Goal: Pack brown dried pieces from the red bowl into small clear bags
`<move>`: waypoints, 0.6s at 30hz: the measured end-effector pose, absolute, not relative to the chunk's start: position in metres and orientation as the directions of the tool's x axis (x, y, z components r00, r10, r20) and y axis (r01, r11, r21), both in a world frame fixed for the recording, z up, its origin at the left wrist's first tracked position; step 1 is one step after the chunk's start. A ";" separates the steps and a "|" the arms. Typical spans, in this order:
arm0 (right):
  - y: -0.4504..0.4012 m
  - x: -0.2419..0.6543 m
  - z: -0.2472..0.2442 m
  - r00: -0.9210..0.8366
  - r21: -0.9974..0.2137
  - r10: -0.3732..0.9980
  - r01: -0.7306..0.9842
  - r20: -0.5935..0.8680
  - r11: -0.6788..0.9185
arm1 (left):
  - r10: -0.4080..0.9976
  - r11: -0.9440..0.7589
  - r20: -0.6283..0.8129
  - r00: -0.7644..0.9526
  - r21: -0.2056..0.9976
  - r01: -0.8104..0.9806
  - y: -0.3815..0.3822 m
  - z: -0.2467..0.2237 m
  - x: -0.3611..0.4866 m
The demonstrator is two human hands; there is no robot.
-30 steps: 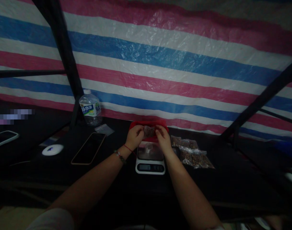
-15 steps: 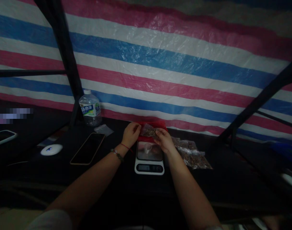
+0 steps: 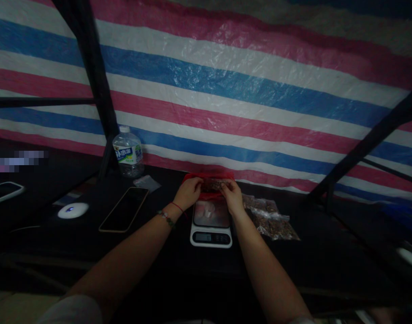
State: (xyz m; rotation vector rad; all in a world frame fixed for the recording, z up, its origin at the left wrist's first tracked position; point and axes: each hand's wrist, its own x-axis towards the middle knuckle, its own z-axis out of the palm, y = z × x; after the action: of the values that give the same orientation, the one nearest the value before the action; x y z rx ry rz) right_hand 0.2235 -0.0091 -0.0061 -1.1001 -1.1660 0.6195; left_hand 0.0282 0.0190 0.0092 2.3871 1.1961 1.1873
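My left hand point(image 3: 189, 192) and my right hand point(image 3: 231, 194) both pinch a small clear plastic bag point(image 3: 211, 185) of brown bits, held flat between them above the white kitchen scale point(image 3: 211, 223). A red container point(image 3: 209, 176) sits just behind the bag, mostly hidden by my hands. The scale's metal pan is bare under my fingers. To the right of the scale lie filled clear bags point(image 3: 269, 218) of the same brown bits on the black table.
A smartphone point(image 3: 124, 209) lies left of the scale, with a white round device point(image 3: 73, 210) farther left and another phone point(image 3: 3, 191) at the far left. A water bottle point(image 3: 128, 152) and an empty small bag point(image 3: 146, 182) stand by the striped tarp wall. Black tent poles cross both sides.
The bag was tilted, held mostly by my right hand half a second ago. Now both hands grip it, level along its top edge.
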 end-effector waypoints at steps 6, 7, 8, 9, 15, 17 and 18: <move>0.004 0.231 0.009 0.109 -0.629 0.751 0.631 0.651 0.454 | 0.719 -0.682 0.432 0.544 0.294 0.669 0.015 0.013 0.020; 0.006 0.230 0.011 0.066 -0.587 0.751 0.669 0.657 0.455 | 0.711 -0.691 0.416 0.567 0.267 0.671 0.014 0.014 0.020; 0.007 0.229 0.014 0.027 -0.553 0.757 0.700 0.653 0.452 | 0.704 -0.698 0.404 0.584 0.243 0.674 0.013 0.014 0.020; 0.009 0.228 0.016 -0.001 -0.528 0.766 0.724 0.643 0.444 | 0.700 -0.701 0.393 0.596 0.223 0.677 0.012 0.014 0.020; 0.022 0.217 0.024 -0.024 -0.480 0.743 0.750 0.669 0.456 | 0.694 -0.709 0.347 0.631 0.178 0.682 0.014 0.011 0.021; 0.024 0.214 0.026 -0.039 -0.467 0.733 0.747 0.679 0.473 | 0.690 -0.712 0.358 0.630 0.178 0.679 0.016 0.010 0.020; 0.025 0.212 0.026 -0.043 -0.461 0.731 0.750 0.682 0.474 | 0.688 -0.714 0.359 0.631 0.179 0.676 0.016 0.009 0.020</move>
State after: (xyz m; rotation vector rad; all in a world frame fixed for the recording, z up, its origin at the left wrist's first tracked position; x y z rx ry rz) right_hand 0.2120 0.0251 0.0264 -1.2595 -1.7737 -0.0259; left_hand 0.0202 0.0165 0.0094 2.8123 1.1763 0.6370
